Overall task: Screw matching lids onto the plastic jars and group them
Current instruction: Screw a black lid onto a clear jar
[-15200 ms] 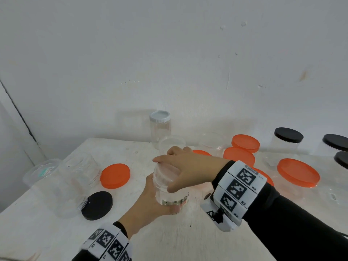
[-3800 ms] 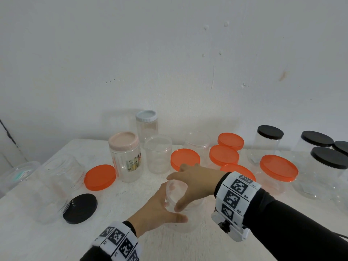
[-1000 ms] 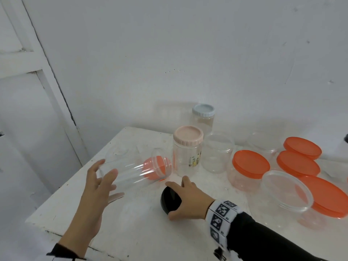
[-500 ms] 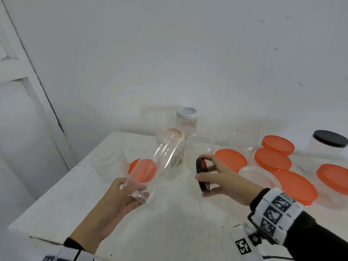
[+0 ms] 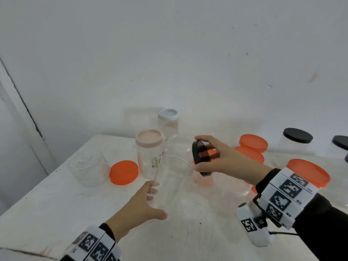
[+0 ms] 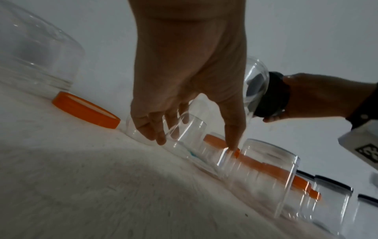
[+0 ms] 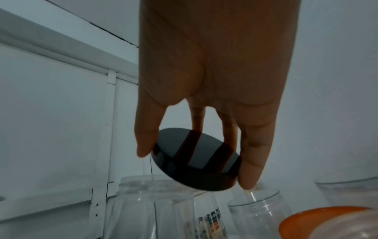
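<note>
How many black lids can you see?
3: one round black plastic lid held by the right hand, two black lids on clear jars far right. More may hide beyond the edge.

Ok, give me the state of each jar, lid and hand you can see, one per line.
clear jar: uncapped, gripped by left hand.
black lid: off any jar, tilted, pinched by right hand.
pink-lidded jar: capped, upright.
blue-lidded jar: capped, upright.
loose orange lid: flat on table.
wide jar: uncapped, beside the loose orange lid.
</note>
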`<state>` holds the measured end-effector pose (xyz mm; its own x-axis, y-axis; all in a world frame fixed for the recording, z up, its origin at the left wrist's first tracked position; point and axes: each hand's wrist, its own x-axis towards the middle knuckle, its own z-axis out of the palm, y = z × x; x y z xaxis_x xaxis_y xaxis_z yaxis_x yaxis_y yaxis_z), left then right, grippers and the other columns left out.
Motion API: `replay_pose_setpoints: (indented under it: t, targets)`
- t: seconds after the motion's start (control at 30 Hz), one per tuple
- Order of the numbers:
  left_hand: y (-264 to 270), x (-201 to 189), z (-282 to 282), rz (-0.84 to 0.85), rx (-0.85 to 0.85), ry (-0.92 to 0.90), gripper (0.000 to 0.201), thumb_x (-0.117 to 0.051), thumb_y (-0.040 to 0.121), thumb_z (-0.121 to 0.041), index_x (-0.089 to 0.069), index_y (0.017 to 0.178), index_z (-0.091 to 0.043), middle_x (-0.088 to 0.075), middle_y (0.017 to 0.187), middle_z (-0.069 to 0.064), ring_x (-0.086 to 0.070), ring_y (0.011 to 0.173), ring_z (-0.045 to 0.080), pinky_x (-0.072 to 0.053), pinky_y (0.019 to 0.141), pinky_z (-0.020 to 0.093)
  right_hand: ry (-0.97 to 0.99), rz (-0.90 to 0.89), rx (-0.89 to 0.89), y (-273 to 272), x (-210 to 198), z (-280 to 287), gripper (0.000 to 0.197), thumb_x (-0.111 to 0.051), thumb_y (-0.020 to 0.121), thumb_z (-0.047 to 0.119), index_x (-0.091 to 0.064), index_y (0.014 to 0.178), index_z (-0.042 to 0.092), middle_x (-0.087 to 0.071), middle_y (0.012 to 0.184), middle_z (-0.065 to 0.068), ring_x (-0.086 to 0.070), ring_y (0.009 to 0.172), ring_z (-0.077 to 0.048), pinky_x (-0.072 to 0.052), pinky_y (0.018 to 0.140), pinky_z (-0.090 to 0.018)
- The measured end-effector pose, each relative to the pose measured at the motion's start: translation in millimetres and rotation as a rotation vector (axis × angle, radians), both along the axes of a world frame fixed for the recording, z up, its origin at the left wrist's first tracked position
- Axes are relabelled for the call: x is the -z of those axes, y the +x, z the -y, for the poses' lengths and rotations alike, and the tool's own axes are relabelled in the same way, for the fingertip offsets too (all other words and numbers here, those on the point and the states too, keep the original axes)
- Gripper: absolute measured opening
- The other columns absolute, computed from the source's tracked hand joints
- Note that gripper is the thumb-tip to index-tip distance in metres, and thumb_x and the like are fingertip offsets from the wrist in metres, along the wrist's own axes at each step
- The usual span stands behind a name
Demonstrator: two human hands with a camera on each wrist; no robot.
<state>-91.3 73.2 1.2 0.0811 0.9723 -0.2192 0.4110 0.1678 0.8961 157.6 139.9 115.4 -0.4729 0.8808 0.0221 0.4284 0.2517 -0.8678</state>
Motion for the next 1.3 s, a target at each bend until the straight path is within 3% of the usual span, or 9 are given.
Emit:
replay_pose_setpoints:
  t: [0.07,0.17,0.27,0.43,0.6,0.7,0.77,1.0,1.3]
  targets:
    - [6.0,5.7,-3.9,-0.046,0.018,-0.006,0.085,-0.088,0.06,-0.025,-0.037,0.127,-0.036,-0.046,0.126,-0.01,-0.045,0.118,0.007,-0.042,0.087,0.022,0.033,0.073,-0.032,2.5,-3.2,0.9,0.073,-0.081,0.074,0.028,-0.043,0.133,0.045,-0.055,0.117,0.014,-0.062,0.094,0.002,-0.054,0.081,-0.018]
    - [13.2,13.1,-9.7,-0.096,0.045,-0.019,0.089,-0.09,0.059,-0.023,-0.033,0.126,-0.036,-0.046,0.129,-0.008,-0.045,0.122,0.012,-0.04,0.091,0.022,0.083,0.201,-0.076,2.0,-6.4,2.0,0.077,-0.081,0.073,0.033,-0.038,0.136,0.048,-0.048,0.126,0.01,-0.053,0.112,-0.006,-0.049,0.096,-0.028]
    - [21.0,19.4,-15.0,-0.103,0.075,-0.066,0.094,-0.091,0.057,-0.025,-0.029,0.126,-0.037,-0.044,0.134,-0.006,-0.044,0.124,0.012,-0.039,0.093,0.022,0.131,0.319,-0.131,-3.3,-7.9,3.0,0.082,-0.079,0.074,0.038,-0.033,0.14,0.049,-0.043,0.128,0.01,-0.045,0.119,-0.01,-0.042,0.102,-0.03]
    - [30.2,27.5,-17.6,-0.187,0.101,-0.11,0.099,-0.089,0.061,-0.031,-0.025,0.136,-0.03,-0.042,0.136,-0.007,-0.042,0.114,0.008,-0.036,0.076,0.011,0.169,0.507,-0.23,-17.6,-8.5,5.1,0.086,-0.077,0.073,0.045,-0.025,0.141,0.053,-0.04,0.123,0.013,-0.045,0.116,-0.013,-0.045,0.099,-0.032]
    - [32.3,23.7,-15.5,-0.123,0.131,-0.089,0.118,-0.088,0.063,-0.027,-0.008,0.15,-0.029,-0.029,0.153,-0.005,-0.032,0.137,0.011,-0.036,0.108,0.029,0.203,0.641,-0.311,-31.9,-8.9,6.6,0.086,-0.074,0.075,0.047,-0.021,0.143,0.052,-0.037,0.128,0.011,-0.043,0.118,-0.016,-0.044,0.099,-0.034]
    - [36.7,10.2,-12.7,0.066,0.16,0.044,0.109,-0.089,0.064,-0.024,-0.014,0.138,-0.051,-0.03,0.143,-0.027,-0.031,0.125,-0.016,-0.037,0.098,0.013,0.226,0.726,-0.357,-39.1,-10.8,6.8,0.086,-0.074,0.076,0.047,-0.021,0.144,0.049,-0.037,0.128,0.008,-0.044,0.116,-0.019,-0.046,0.096,-0.035]
    - [40.6,0.1,-11.6,0.178,0.128,0.127,0.101,-0.09,0.063,-0.024,-0.021,0.131,-0.055,-0.035,0.135,-0.035,-0.035,0.114,-0.028,-0.038,0.086,0.004,0.231,0.776,-0.38,-44.0,-12.6,5.8,0.088,-0.074,0.077,0.046,-0.02,0.147,0.046,-0.037,0.128,0.006,-0.044,0.116,-0.02,-0.045,0.096,-0.033]
    - [44.0,-5.6,-10.2,0.237,0.014,0.212,0.086,-0.089,0.057,-0.027,-0.035,0.123,-0.044,-0.046,0.131,-0.026,-0.043,0.114,-0.019,-0.038,0.085,0.007,0.237,0.874,-0.426,-58.3,-18.2,-0.4,0.087,-0.074,0.079,0.044,-0.022,0.148,0.043,-0.037,0.132,0.004,-0.042,0.12,-0.018,-0.042,0.092,-0.03]
    - [43.6,-1.3,-9.8,0.258,0.034,0.236,0.084,-0.088,0.062,-0.026,-0.034,0.121,-0.048,-0.044,0.129,-0.028,-0.039,0.107,-0.031,-0.035,0.08,-0.005,0.244,0.901,-0.503,-66.3,-19.8,-7.3,0.085,-0.077,0.076,0.039,-0.028,0.146,0.044,-0.035,0.122,0.013,-0.032,0.107,-0.007,-0.033,0.082,-0.026]
